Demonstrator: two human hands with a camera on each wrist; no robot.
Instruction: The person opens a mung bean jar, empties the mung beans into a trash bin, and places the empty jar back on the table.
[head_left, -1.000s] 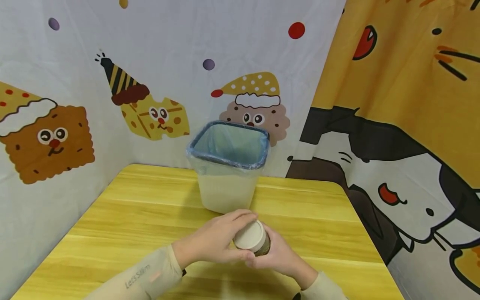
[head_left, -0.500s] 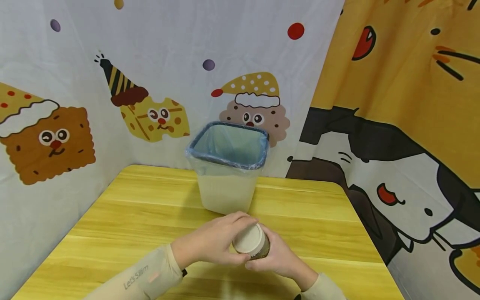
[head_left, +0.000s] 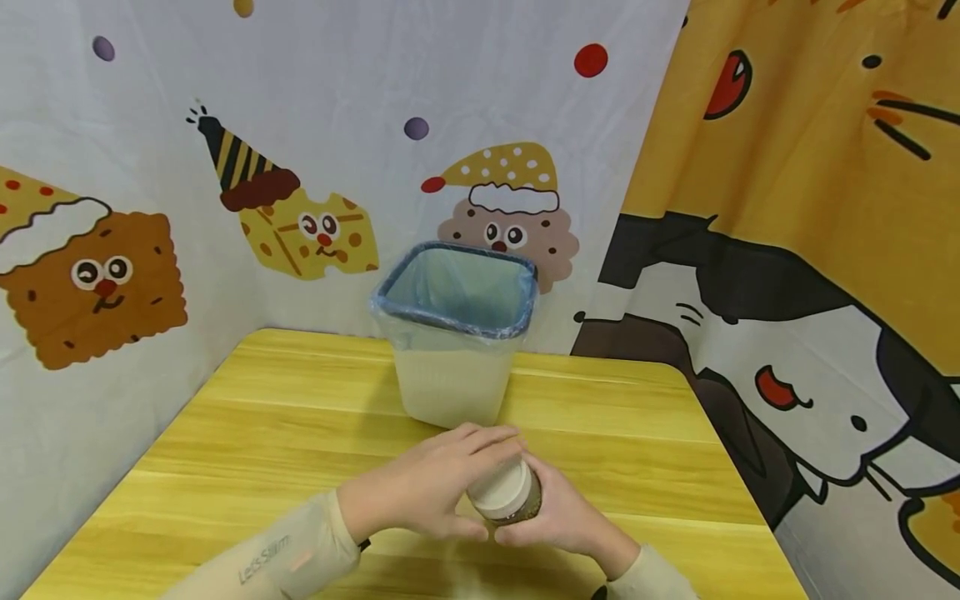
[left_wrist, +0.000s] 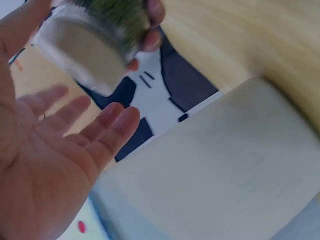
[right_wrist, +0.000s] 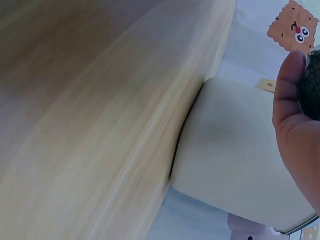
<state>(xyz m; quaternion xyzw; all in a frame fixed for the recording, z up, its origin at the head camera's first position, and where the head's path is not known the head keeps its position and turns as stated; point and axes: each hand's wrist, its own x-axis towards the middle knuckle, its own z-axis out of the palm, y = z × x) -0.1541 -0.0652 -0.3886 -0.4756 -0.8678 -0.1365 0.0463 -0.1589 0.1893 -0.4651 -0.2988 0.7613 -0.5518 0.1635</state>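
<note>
A small clear jar (head_left: 528, 505) with a white lid (head_left: 499, 492) and dark green bits inside is held above the table, tilted. My right hand (head_left: 566, 515) grips its side. In the right wrist view, the jar's green contents (right_wrist: 312, 85) show at the right edge beside the curled right hand (right_wrist: 295, 115). My left hand (head_left: 427, 482) is at the lid, its fingers over the far side and its thumb apart from it. In the left wrist view, the left hand (left_wrist: 55, 155) is spread with loosely bent fingers, and a gap shows between several of them and the lid.
A whitish bin (head_left: 453, 379) with a blue rim and clear liner stands just beyond the hands on the yellow wooden table (head_left: 255, 417). A cartoon-printed cloth (head_left: 337, 75) hangs behind and to the left, and a yellow printed curtain (head_left: 810, 175) hangs on the right.
The left thumb has moved away from the jar and the right thumb, and the left fingers have turned over the lid to the right. The jar has tipped slightly toward me.
</note>
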